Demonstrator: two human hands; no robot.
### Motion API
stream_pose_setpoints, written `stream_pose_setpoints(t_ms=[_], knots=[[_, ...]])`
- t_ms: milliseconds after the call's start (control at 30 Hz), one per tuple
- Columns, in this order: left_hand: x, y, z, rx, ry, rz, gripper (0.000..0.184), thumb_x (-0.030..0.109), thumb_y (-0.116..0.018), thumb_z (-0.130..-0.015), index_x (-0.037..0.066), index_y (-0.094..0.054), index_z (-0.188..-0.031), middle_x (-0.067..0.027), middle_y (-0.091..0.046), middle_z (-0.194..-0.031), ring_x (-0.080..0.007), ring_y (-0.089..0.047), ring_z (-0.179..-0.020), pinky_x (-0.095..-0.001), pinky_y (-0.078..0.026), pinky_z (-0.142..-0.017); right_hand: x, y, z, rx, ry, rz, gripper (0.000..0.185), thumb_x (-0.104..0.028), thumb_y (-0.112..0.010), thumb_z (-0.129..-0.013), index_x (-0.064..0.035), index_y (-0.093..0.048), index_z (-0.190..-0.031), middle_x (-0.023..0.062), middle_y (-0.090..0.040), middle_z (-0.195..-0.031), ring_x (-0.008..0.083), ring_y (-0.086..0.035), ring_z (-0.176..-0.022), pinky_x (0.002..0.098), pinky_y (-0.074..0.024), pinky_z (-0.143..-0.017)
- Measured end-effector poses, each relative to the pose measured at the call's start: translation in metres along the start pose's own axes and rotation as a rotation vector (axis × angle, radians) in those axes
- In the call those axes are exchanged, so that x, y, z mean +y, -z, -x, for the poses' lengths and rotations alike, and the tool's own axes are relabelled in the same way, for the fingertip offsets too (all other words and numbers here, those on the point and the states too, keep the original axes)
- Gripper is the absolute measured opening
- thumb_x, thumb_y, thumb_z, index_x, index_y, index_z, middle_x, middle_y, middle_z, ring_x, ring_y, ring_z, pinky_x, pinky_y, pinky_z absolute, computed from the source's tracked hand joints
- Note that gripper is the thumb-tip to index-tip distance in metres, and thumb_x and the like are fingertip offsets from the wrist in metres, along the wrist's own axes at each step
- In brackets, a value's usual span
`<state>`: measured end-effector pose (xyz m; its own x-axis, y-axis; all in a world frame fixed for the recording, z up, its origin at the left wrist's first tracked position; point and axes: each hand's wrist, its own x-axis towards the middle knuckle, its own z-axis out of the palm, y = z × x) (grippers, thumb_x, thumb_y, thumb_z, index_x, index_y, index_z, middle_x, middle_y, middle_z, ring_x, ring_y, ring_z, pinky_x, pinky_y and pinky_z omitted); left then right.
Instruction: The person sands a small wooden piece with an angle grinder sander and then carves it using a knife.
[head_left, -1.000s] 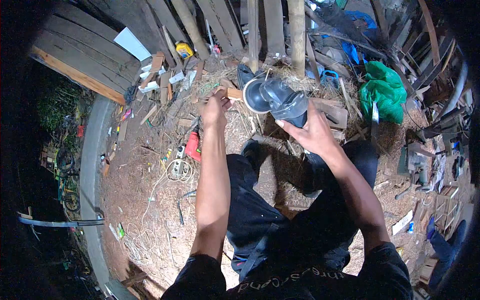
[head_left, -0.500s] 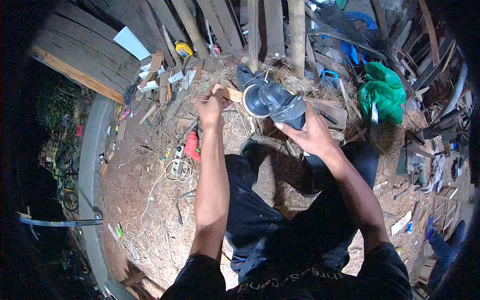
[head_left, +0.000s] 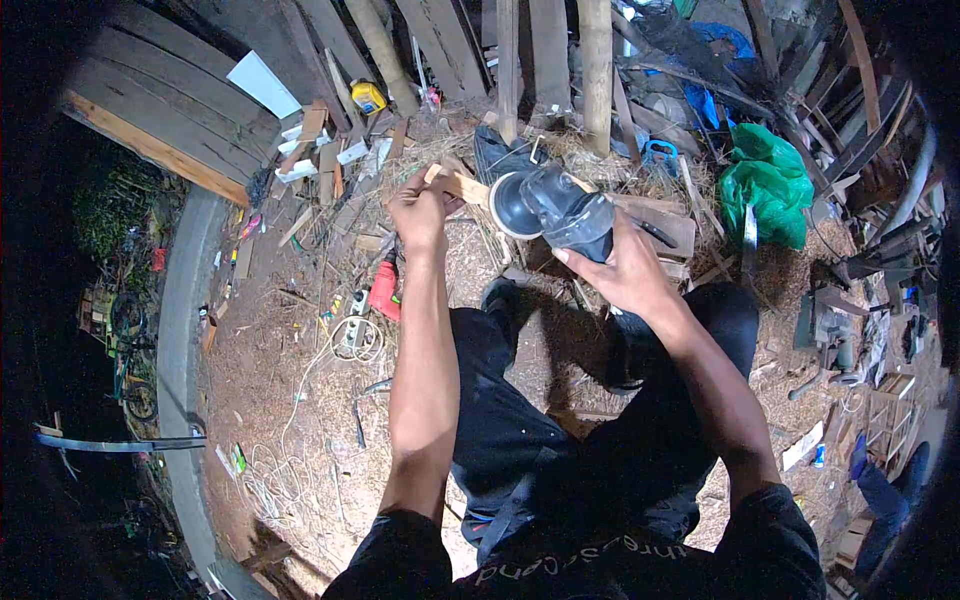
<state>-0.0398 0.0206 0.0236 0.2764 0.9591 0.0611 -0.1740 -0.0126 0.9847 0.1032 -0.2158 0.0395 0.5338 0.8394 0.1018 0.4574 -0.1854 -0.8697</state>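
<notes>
A small light-brown piece of wood (head_left: 466, 188) is pinched in the fingers of my left hand (head_left: 420, 212). My right hand (head_left: 625, 262) is wrapped round the body of a dark power sander (head_left: 565, 212), whose round pad faces left. The wood's right end meets the edge of that pad. Both hands are held out above the ground, in front of my knees. Part of the wood is hidden behind my left fingers, and most of my right fingers are behind the tool.
A red power tool (head_left: 385, 291) lies by a power strip (head_left: 355, 325) and a coiled cord (head_left: 283, 487). Wood scraps and shavings cover the ground. A green plastic bag (head_left: 767, 185) stands at the right. Another person's leg (head_left: 888, 500) shows at the far right.
My left fingers have shifted slightly left and changed their hold on the wood. The sander has turned and moved a little, still in my right hand.
</notes>
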Motion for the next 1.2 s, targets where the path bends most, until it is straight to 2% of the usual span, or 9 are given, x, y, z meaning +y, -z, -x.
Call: stream_pose_setpoints(t_ms=[233,333,433,600,767,867,967,1100,1200], knots=[[0.001,-0.002,0.006,-0.018,-0.034,-0.017,0.026,0.004,-0.063,-0.084,-0.004,-0.066,-0.108,-0.0093,-0.068,-0.088,-0.0162,-0.066,-0.072,-0.0312,-0.057,-0.062,0.003,-0.002,-0.002,0.008,-0.046,0.134,0.067,-0.033,-0.081,-0.077,0.0081,-0.05,-0.12,0.0252,-0.067,-0.106,0.036,-0.067,-0.1,0.0411,-0.051,-0.088],[0.005,-0.004,0.006,0.01,-0.028,-0.015,0.025,0.004,-0.061,-0.085,-0.003,-0.066,-0.108,-0.0081,-0.068,-0.087,-0.0156,-0.066,-0.072,-0.0307,-0.057,-0.063,0.012,0.0,-0.004,0.036,0.017,0.08,0.069,-0.034,-0.078,-0.079,0.0135,-0.045,-0.117,0.0305,-0.066,-0.092,0.0436,-0.067,-0.09,0.0468,-0.053,-0.08],[0.0,0.0,-0.001,0.01,-0.016,-0.039,0.024,0.004,-0.058,-0.086,-0.002,-0.067,-0.108,-0.0079,-0.068,-0.087,-0.0162,-0.066,-0.073,-0.0305,-0.056,-0.063,0.003,0.003,0.0,-0.032,-0.061,0.038,0.071,-0.033,-0.081,-0.077,0.0094,-0.047,-0.123,0.0264,-0.066,-0.108,0.036,-0.066,-0.103,0.0416,-0.0504,-0.09],[-0.006,0.002,-0.007,0.01,0.005,0.034,0.021,0.003,-0.062,-0.087,-0.006,-0.067,-0.105,-0.01,-0.068,-0.084,-0.0156,-0.065,-0.063,-0.0301,-0.056,-0.053,-0.004,-0.001,0.003,-0.037,-0.021,0.056,0.072,-0.033,-0.081,-0.077,0.0085,-0.047,-0.125,0.0265,-0.065,-0.11,0.0355,-0.066,-0.103,0.0412,-0.0499,-0.091],[-0.012,0.011,-0.011,0.047,0.093,0.125,0.02,0.002,-0.056,-0.087,-0.005,-0.066,-0.102,-0.0108,-0.066,-0.082,-0.0167,-0.062,-0.061,-0.0319,-0.056,-0.055,0.005,0.0,-0.004,0.017,-0.084,0.089,0.069,-0.032,-0.081,-0.076,0.0075,-0.049,-0.123,0.0247,-0.066,-0.106,0.0334,-0.067,-0.099,0.0401,-0.0506,-0.089],[-0.011,0.009,-0.012,0.063,0.125,0.145,0.019,0.002,-0.056,-0.087,-0.005,-0.066,-0.102,-0.0113,-0.066,-0.083,-0.0168,-0.061,-0.061,-0.0319,-0.055,-0.055,0.018,-0.005,-0.004,0.06,0.099,0.068,0.07,-0.036,-0.077,-0.078,0.0141,-0.046,-0.115,0.0319,-0.065,-0.095,0.0442,-0.067,-0.093,0.0465,-0.0527,-0.081],[-0.016,0.007,-0.015,0.092,0.141,0.154,0.018,0.002,-0.057,-0.086,-0.005,-0.066,-0.1,-0.0116,-0.066,-0.084,-0.0177,-0.061,-0.063,-0.0324,-0.055,-0.056,0.003,-0.004,0.001,0.021,0.128,0.011,0.071,-0.036,-0.078,-0.078,0.0145,-0.045,-0.117,0.0313,-0.065,-0.098,0.0434,-0.066,-0.095,0.0459,-0.0524,-0.083],[-0.012,0.005,-0.009,0.074,0.174,0.12,0.015,0.002,-0.057,-0.086,-0.004,-0.064,-0.098,-0.0124,-0.065,-0.087,-0.0205,-0.064,-0.068,-0.0337,-0.056,-0.056,0.002,-0.009,0.0,0.036,0.011,0.037,0.065,-0.03,-0.082,-0.076,0.0042,-0.052,-0.122,0.0223,-0.067,-0.107,0.0307,-0.067,-0.1,0.0398,-0.0505,-0.089],[-0.011,0.012,-0.011,0.052,0.233,0.219,0.017,0.002,-0.064,-0.083,-0.005,-0.064,-0.097,-0.0095,-0.062,-0.087,-0.0196,-0.062,-0.074,-0.0322,-0.057,-0.065,0.011,-0.009,-0.007,0.109,0.074,-0.064,0.065,-0.031,-0.082,-0.075,0.0031,-0.052,-0.122,0.0211,-0.066,-0.109,0.0289,-0.066,-0.101,0.0393,-0.05,-0.09]])
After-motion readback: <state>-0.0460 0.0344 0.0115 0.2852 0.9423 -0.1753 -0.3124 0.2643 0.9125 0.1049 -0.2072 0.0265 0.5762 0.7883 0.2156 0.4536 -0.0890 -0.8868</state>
